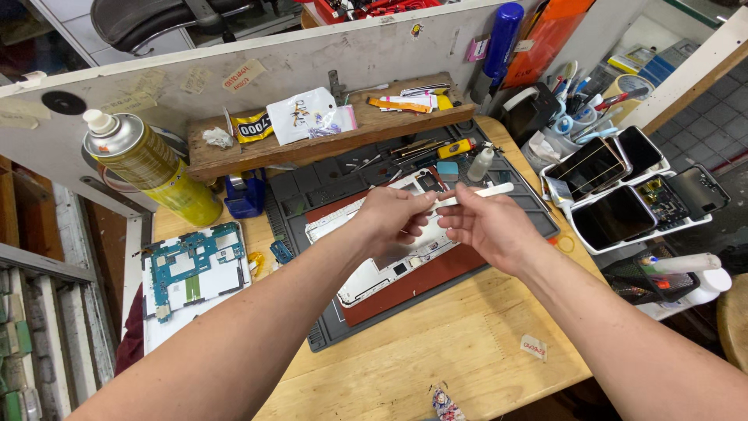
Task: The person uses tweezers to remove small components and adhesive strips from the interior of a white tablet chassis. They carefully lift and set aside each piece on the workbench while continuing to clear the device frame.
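On the left stand one yellow spray can (153, 166) and one white tablet back (195, 274) with a blue-green board on it, both well away from the hands. In the middle, the left hand (392, 219) is curled, with its fingertips pinching one end of a thin white strip (475, 193), and the right hand (487, 224) is half open, its thumb and finger pinching the same strip just beside the left. The strip is held in the air above one white tablet frame (386, 261) on the grey mat (323, 312), and three dark screens lie in white trays (615, 199) far right.

Spray can (148, 165) left, phone trays (623, 195) right.
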